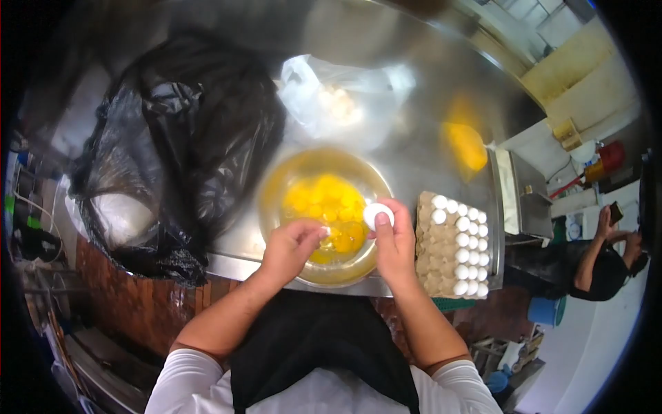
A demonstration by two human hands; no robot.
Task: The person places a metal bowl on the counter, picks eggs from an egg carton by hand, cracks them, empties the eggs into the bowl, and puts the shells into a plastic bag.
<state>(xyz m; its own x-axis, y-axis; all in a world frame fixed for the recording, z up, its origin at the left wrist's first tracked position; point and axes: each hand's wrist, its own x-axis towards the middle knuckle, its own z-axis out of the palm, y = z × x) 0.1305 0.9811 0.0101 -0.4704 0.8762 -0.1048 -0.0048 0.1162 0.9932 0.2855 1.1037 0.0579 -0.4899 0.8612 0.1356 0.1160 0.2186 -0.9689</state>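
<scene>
A wide metal bowl [270, 181] sits near the counter's front edge with many raw egg yolks [325, 196] and clear egg white in it. Over the bowl's right side, my right hand [393, 241] is closed around a white egg [378, 217]; whether its shell is whole I cannot tell. My left hand [293, 250] is over the bowl's left front, thumb and fingertips pinched on a small white bit that looks like eggshell. Just right of my right hand stands a cardboard egg tray [434, 255], with white eggs [463, 240] mostly in its right-hand rows and bare cups at left.
Black plastic bags [200, 138] cover the counter's left side, one around a white bundle [123, 217]. Behind the bowl lies a clear plastic bag [310, 90] with pale contents, perhaps eggshells. A yellow object [465, 145] is at back right. Another person [596, 269] stands far right.
</scene>
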